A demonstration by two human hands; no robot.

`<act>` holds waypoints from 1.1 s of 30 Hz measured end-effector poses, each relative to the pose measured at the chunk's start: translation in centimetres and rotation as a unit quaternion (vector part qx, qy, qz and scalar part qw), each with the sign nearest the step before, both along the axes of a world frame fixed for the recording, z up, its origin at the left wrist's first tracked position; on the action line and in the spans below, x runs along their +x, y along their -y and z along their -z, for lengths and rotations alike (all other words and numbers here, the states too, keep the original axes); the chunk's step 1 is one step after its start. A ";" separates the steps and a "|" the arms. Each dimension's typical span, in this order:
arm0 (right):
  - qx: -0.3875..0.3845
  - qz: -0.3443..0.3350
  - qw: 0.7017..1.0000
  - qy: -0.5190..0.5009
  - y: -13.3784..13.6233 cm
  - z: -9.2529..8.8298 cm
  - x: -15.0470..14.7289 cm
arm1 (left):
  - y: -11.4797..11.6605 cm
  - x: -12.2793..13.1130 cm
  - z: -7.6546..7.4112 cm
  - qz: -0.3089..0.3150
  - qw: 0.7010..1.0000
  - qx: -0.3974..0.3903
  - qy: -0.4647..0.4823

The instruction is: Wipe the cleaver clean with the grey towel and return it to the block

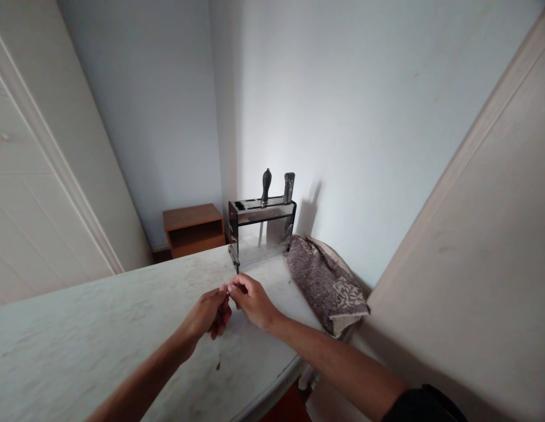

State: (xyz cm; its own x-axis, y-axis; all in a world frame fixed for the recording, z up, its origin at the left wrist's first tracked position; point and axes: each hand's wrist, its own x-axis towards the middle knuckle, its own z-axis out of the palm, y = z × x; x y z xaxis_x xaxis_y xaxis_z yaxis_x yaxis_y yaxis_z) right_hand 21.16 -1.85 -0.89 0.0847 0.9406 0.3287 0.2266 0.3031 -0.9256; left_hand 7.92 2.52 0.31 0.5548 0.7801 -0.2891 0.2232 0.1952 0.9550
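Note:
Above the pale marbled table (136,328), my left hand (210,312) and my right hand (250,299) meet at the fingertips. Both are closed in a pinch. Whatever is between the fingertips is too small to make out. Just beyond them stands a knife holder (262,212) with a metal top and clear sides. A rounded black handle (266,186) and a flatter dark handle (289,187) stick up from it. A small brown speck (218,365) lies on the table below my left hand.
A purple-grey patterned cloth (325,281) lies crumpled at the table's right edge, by the wall. Behind the table is a low brown wooden cabinet (193,218). White panelled doors rise at the left, and a pale door-like panel stands at the right.

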 end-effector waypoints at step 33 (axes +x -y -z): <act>-0.015 0.356 0.933 0.055 -2.0 0.8 21.3 | -10.4 5.6 -3.1 -0.179 0.914 0.353 0.089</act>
